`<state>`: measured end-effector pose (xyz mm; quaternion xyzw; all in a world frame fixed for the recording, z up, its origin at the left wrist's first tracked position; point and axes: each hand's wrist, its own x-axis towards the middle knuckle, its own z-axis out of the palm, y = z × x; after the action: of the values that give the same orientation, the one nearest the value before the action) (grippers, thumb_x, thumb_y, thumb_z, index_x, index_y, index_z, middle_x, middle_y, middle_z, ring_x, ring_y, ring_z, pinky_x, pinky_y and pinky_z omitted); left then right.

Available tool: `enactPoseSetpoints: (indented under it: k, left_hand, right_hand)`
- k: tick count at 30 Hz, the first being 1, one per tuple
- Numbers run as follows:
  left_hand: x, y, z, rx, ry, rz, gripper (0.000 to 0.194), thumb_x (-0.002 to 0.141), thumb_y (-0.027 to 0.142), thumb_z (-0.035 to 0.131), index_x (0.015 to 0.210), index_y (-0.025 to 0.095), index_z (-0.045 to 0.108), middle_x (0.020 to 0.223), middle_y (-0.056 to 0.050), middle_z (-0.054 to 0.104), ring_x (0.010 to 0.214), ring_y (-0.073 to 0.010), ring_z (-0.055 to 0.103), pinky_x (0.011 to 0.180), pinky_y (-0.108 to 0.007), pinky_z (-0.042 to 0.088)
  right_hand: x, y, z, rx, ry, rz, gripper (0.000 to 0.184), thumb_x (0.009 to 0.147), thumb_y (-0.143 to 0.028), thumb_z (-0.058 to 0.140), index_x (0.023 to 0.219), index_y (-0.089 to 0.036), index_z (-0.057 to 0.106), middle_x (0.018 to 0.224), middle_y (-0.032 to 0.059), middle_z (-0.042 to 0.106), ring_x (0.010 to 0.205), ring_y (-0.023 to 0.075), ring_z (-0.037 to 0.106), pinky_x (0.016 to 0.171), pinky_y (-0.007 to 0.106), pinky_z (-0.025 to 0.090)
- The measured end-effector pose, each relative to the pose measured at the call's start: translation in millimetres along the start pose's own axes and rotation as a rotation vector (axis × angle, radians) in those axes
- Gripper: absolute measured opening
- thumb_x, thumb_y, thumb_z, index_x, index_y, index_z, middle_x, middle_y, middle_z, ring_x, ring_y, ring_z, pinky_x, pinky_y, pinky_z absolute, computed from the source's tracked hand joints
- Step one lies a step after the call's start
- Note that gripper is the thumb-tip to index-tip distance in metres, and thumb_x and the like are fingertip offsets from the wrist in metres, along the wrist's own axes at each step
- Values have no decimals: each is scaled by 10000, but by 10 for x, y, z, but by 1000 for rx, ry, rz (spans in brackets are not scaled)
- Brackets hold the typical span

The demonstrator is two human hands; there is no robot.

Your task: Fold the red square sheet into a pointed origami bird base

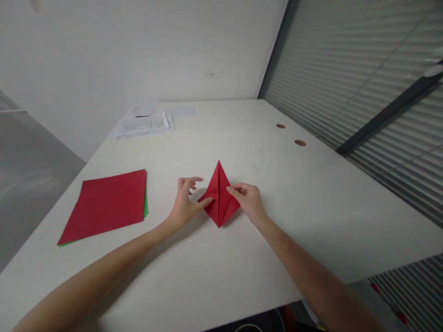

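Note:
A red folded paper [219, 192], kite-shaped with a long point aimed away from me, lies on the white table [221, 258]. My left hand [185, 203] rests at its left edge, thumb pressing on the paper while the other fingers are lifted and spread. At the right edge my right hand [247, 199] pinches the fold with thumb and fingers.
A stack of flat red sheets [107, 205] with green ones underneath lies to the left. Printed white papers [145, 124] sit at the far end of the table. Two round cable holes [300, 143] are at the right. A wall of blinds [363, 83] runs along the right side.

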<state>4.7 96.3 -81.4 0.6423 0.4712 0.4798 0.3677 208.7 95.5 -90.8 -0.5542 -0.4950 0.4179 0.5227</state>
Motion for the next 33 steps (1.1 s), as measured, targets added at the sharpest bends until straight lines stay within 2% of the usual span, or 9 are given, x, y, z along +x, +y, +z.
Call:
enactPoseSetpoints:
  k: [3,6,9,12,14,18,21,23,33]
  left_hand:
    - [-53,74,-2,46,-241,170,317,771,280,750,1072,215,676,1062,-86,629,921,-186,616,806,-324,508]
    - [-106,137,39,-173,-382,107,637,794,284,737,1378,259,484,1357,-148,533,1145,-258,590,899,-368,498]
    - [-102,148,72,-443,-406,13,752,783,339,751,1445,262,403,1433,-156,484,1227,-302,550,964,-408,473]
    - [-40,126,58,-550,-366,-152,551,766,352,764,1262,172,605,1256,-138,638,1084,-281,631,921,-384,498]
    - [3,107,33,-594,-333,-296,452,740,331,784,1132,133,677,1106,-124,709,934,-246,678,838,-354,525]
    - [35,72,3,-681,-325,-466,462,680,301,831,1084,119,702,936,-104,750,769,-202,694,731,-305,535]
    - [25,44,12,-715,-345,-502,489,660,296,848,1095,124,702,927,-100,753,758,-198,701,719,-288,536]
    - [16,26,22,-730,-361,-511,499,662,294,848,1108,129,698,944,-101,754,766,-198,705,734,-291,541]
    - [43,60,-14,-655,-372,-550,516,655,303,844,1117,126,697,935,-119,761,765,-230,720,763,-348,550]
  right_hand:
    - [-25,-43,8,-35,112,-142,270,717,-438,722,655,-179,678,613,30,675,568,164,596,561,287,461]
    - [-106,-122,55,-58,113,-263,223,787,-403,681,725,-189,693,669,30,692,599,163,612,587,286,490]
    - [-189,-189,95,-107,-60,-418,201,868,-378,608,849,-212,720,849,54,728,788,190,669,715,314,531]
    - [-222,-215,92,-140,-215,-543,184,906,-338,572,954,-242,721,1010,61,727,973,201,662,887,365,516]
    - [-210,-212,71,-171,-191,-564,172,897,-320,588,990,-251,715,1024,60,717,981,198,653,897,374,509]
    - [-135,-169,28,-177,35,-398,256,806,-370,677,1011,-220,709,981,81,697,894,210,641,765,350,518]
    - [-79,-117,15,-61,-38,-116,313,749,-451,699,899,-178,724,822,78,714,724,197,641,655,327,505]
    - [-58,-89,12,7,-98,-14,314,715,-476,713,794,-171,720,731,65,710,667,190,634,629,317,495]
    - [-48,-62,7,39,-92,37,301,650,-463,758,723,-174,722,701,62,720,639,181,635,627,316,498]
